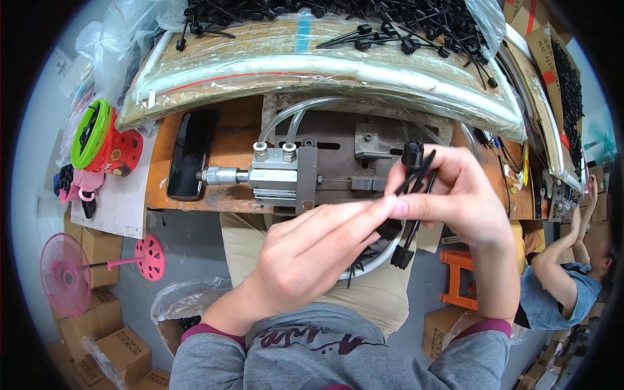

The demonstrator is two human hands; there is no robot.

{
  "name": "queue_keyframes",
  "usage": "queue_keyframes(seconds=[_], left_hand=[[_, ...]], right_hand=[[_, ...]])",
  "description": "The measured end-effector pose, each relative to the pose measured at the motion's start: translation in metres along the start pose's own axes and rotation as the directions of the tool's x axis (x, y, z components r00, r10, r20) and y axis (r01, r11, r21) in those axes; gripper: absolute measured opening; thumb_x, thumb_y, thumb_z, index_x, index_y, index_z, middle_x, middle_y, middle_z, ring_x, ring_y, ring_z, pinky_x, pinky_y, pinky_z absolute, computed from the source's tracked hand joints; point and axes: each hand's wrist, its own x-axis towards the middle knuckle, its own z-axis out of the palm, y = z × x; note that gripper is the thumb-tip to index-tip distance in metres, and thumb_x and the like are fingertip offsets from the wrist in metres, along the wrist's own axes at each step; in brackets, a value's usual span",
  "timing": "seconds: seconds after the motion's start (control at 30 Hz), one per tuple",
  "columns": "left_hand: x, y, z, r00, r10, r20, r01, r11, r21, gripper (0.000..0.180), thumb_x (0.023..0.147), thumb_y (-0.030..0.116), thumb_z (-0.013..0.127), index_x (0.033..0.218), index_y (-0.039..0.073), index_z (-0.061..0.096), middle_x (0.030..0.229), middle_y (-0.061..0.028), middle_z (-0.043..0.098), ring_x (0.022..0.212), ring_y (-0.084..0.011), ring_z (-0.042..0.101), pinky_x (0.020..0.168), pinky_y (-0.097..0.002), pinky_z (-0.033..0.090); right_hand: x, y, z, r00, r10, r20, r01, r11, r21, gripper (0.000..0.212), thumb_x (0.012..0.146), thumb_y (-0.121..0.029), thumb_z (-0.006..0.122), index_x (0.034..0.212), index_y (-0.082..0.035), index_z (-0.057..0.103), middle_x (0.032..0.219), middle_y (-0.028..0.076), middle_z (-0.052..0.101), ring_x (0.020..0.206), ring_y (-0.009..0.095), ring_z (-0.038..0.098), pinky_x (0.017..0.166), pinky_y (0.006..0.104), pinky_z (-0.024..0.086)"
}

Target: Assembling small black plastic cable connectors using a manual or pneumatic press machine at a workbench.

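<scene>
Several black plastic strips with chunky heads (412, 156), looking like cable ties, are bunched between my hands, just in front of the clamp device. My right hand (458, 195) pinches them between thumb and curled fingers. From the other side my left hand (312, 253) meets them, its fingertips pressed together against the strips; its thumb is hidden. One head hangs below the hands, and another end sticks up above. Behind the hands, a metal pneumatic cylinder (275, 177) with clear hoses is fixed to a steel base (338, 140) on the wooden bench.
A padded, plastic-wrapped tray (325, 77) heaped with similar black strips (364, 10) spans the back. A phone (188, 156) lies left of the cylinder, beside a green and red bucket (120, 149). A round white-rimmed container (374, 263) sits at my lap. Another person (562, 289) works at right.
</scene>
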Motion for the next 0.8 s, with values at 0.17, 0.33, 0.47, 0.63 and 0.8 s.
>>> queue_keyframes(seconds=[0.17, 0.33, 0.47, 0.63, 0.8], left_hand=[[-0.007, 0.009, 0.001, 0.999, -0.030, 0.029, 0.033, 0.993, -0.110, 0.034, 0.069, 0.004, 0.084, 0.101, 0.000, 0.073, 0.094, -0.0139, 0.073, 0.081, -0.0232, 0.072, 0.066, -0.0300, 0.058], [-0.020, 0.012, 0.005, 0.989, -0.127, 0.074, 0.136, 0.981, -0.135, 0.032, 0.067, 0.002, 0.084, 0.097, 0.000, 0.074, 0.105, -0.0151, 0.071, 0.081, -0.0224, 0.070, 0.066, -0.0303, 0.057], [-0.035, 0.003, 0.028, 0.967, -0.233, 0.101, 0.238, 0.970, -0.041, 0.032, 0.068, -0.003, 0.082, 0.098, -0.002, 0.073, 0.116, -0.0173, 0.068, 0.081, -0.0210, 0.069, 0.068, -0.0322, 0.057], [-0.043, -0.007, 0.047, 0.978, -0.153, 0.140, 0.108, 0.952, 0.285, 0.030, 0.069, 0.002, 0.080, 0.097, -0.002, 0.072, 0.124, -0.0173, 0.066, 0.078, -0.0194, 0.069, 0.067, -0.0293, 0.055], [-0.035, -0.005, 0.055, 0.982, -0.090, 0.167, -0.004, 0.871, 0.492, 0.027, 0.071, 0.009, 0.076, 0.095, -0.001, 0.073, 0.120, -0.0151, 0.069, 0.066, -0.0156, 0.064, 0.061, -0.0258, 0.050]], right_hand=[[-0.015, 0.013, -0.005, 0.996, 0.049, -0.068, -0.036, 0.983, 0.178, 0.026, 0.081, -0.011, 0.081, 0.103, -0.002, 0.070, 0.079, -0.003, 0.069, 0.062, -0.001, 0.056, 0.050, 0.0151, 0.039], [-0.020, 0.029, -0.015, 0.961, -0.021, -0.277, 0.070, 0.983, 0.169, 0.027, 0.081, -0.009, 0.080, 0.105, -0.001, 0.069, 0.086, 0.000, 0.068, 0.062, 0.001, 0.054, 0.051, 0.0141, 0.038], [-0.026, 0.038, -0.015, 0.911, -0.085, -0.404, 0.180, 0.962, 0.203, 0.026, 0.082, -0.008, 0.079, 0.104, 0.000, 0.067, 0.090, 0.002, 0.067, 0.066, 0.000, 0.053, 0.052, 0.0142, 0.039], [-0.029, 0.047, -0.012, 0.879, -0.090, -0.468, 0.204, 0.958, 0.200, 0.024, 0.082, -0.006, 0.078, 0.102, -0.001, 0.066, 0.092, 0.002, 0.066, 0.065, 0.001, 0.053, 0.052, 0.0152, 0.039], [-0.033, 0.049, -0.005, 0.859, -0.085, -0.505, 0.212, 0.956, 0.201, 0.025, 0.081, -0.005, 0.078, 0.102, -0.001, 0.066, 0.089, 0.002, 0.065, 0.065, 0.002, 0.054, 0.052, 0.0154, 0.039]])
